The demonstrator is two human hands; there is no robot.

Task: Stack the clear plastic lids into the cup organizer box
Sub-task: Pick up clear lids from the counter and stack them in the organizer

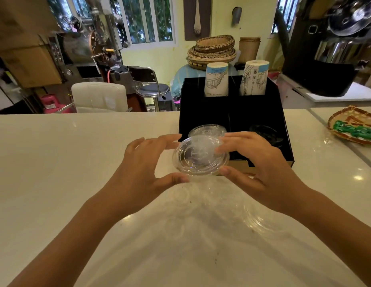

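A small stack of clear plastic lids (198, 157) is held above the counter between my left hand (146, 162) and my right hand (257, 160), fingertips pinching its rim from both sides. Just behind it stands the black cup organizer box (201, 108). More clear lids (207, 130) lie in its front left compartment. Black lids (265, 132) lie in the front right one. Several loose clear lids (261, 220) rest on the white counter below my hands, hard to make out.
Two stacks of printed paper cups (216, 79) (255, 77) stand in the box's rear compartments. A woven tray with green items (354, 127) sits at the right. The counter's far edge (87, 113) runs behind, with a white chair (99, 97) and a stool (153, 90) beyond.
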